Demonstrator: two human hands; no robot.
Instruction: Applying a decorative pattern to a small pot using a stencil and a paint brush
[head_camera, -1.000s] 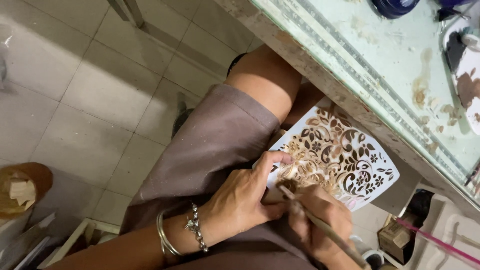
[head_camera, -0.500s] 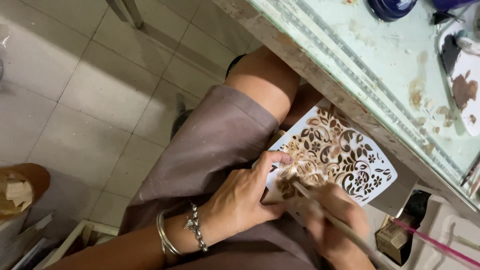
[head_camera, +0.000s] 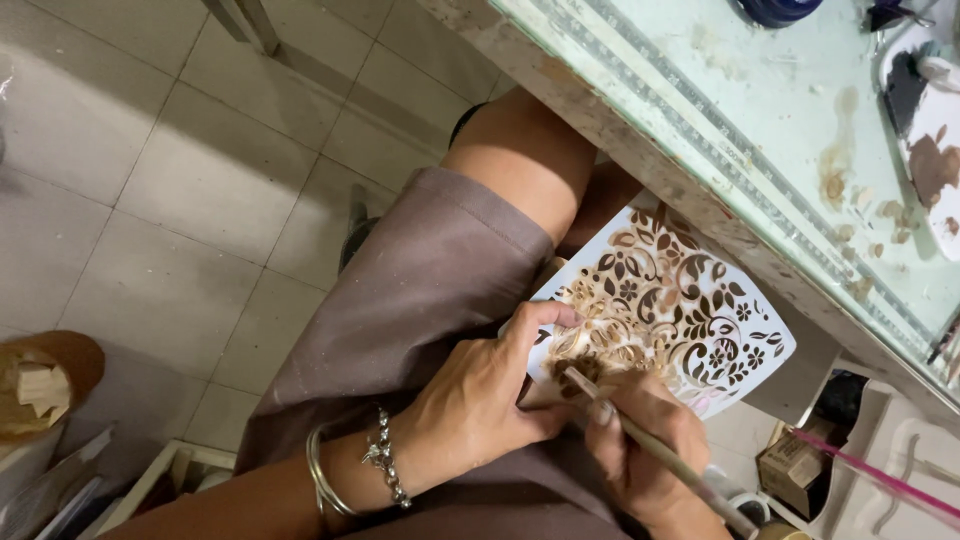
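Observation:
A white stencil sheet (head_camera: 690, 320) with cut-out leaf and flower shapes lies on my lap, partly stained brown. My left hand (head_camera: 490, 395), with bracelets at the wrist, pinches the stencil's near left edge and presses it down. My right hand (head_camera: 645, 440) grips a thin wooden-handled brush (head_camera: 660, 455), its tip touching the brown-stained lower left part of the stencil. The surface under the stencil is hidden.
A glass-topped table (head_camera: 760, 130) with brown paint smears runs along the upper right, its edge just above the stencil. A paint palette (head_camera: 930, 150) sits at its far right. A brown bowl (head_camera: 45, 385) stands on the tiled floor at left. Boxes and a pink stick (head_camera: 870, 470) lie lower right.
My right hand and the brush have shifted slightly over the stained part of the stencil. My left hand keeps the same hold on the sheet.

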